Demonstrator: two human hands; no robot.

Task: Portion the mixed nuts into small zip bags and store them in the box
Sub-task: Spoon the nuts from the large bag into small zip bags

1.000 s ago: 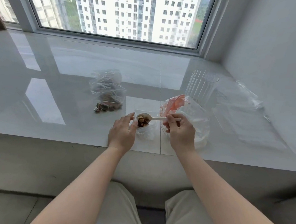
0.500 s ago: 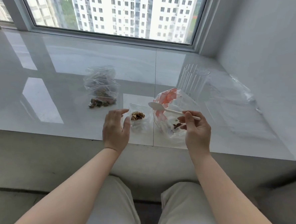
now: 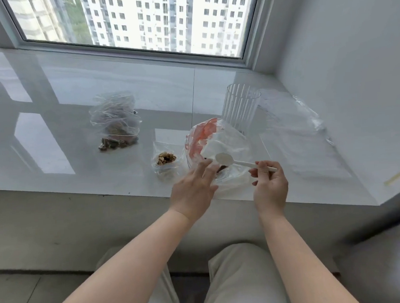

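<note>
Empty spoon over the big nut bag, small bag part-filled beside it.

My right hand [image 3: 270, 187], lower right of centre, pinches the handle of a white plastic spoon [image 3: 238, 162] whose empty bowl hangs above the large bag of nuts [image 3: 220, 154]. My left hand [image 3: 193, 190] reaches with fingers loosely straight, tips touching that bag's near edge and holding nothing. Just left of it the small zip bag [image 3: 165, 162] lies on the white sill [image 3: 53, 146] with a little heap of nuts inside. Filled bags [image 3: 115, 123] are piled at centre left; a clear ribbed box [image 3: 239, 106] stands behind the large bag.
</note>
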